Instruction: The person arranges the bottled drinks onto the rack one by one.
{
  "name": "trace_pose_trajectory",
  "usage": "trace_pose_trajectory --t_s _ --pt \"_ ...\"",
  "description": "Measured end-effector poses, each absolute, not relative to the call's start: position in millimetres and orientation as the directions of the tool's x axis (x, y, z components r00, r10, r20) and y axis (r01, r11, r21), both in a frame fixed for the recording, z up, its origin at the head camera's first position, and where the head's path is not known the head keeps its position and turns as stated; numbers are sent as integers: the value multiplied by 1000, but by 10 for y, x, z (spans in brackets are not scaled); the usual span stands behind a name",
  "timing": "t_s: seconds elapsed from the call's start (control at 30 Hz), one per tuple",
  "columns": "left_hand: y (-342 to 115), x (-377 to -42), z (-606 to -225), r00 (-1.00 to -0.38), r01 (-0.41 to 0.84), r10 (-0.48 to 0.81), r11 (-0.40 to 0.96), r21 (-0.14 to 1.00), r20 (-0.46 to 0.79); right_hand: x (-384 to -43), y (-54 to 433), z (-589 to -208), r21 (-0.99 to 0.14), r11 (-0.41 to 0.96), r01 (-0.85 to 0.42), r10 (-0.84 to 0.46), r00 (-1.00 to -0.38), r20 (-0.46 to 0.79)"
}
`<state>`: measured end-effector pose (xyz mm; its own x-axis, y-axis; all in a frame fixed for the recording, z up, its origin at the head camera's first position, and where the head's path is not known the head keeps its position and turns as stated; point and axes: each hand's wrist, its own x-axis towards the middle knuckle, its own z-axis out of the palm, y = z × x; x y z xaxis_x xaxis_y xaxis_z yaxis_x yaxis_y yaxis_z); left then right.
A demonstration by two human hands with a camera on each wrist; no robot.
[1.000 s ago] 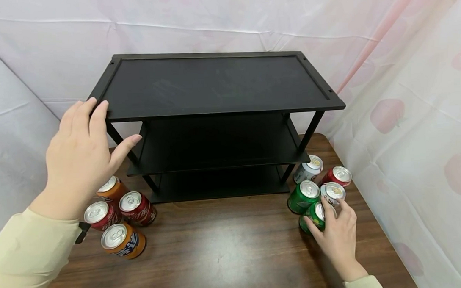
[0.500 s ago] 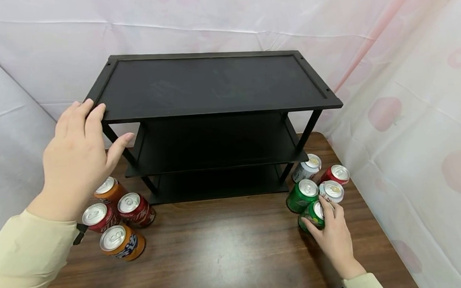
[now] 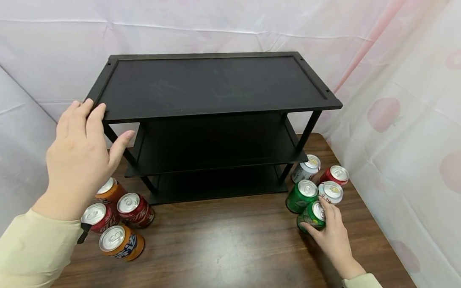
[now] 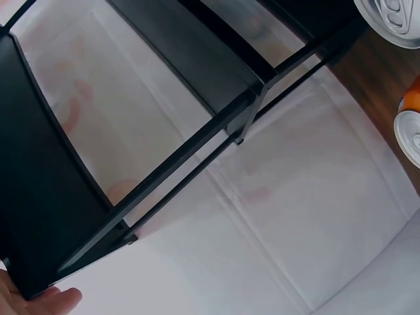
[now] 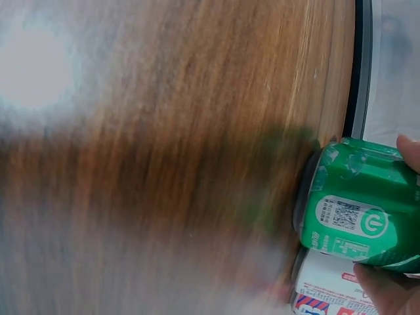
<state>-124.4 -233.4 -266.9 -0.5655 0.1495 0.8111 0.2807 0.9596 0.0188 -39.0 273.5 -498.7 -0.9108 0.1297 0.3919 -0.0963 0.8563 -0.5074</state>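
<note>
My left hand rests with extended fingers on the left front corner of a black three-tier shelf; its thumb points inward, away from the other fingers. In the left wrist view, fingertips touch that corner. On the right, my right hand grips a green soda can between thumb and fingers. The right wrist view shows this green can upright with its base at the wooden table. Another green can and a white can stand close beside it.
Behind these are a red can and a white-silver can, near the shelf's right leg. To the left stand orange cans and dark red cans, partly below my left forearm. Pale printed curtains surround the table.
The right hand's fingers have drawn together around the near green can, and the hand has shifted slightly left. My left hand stays at the shelf corner.
</note>
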Motion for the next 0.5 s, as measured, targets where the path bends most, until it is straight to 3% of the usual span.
trace_pose_trajectory --t_s 0.5 --pt "-2302 -1329 -2742 -470 349 167 937 8 867 -381 2734 -5036 -583 807 -91 177 -905 387"
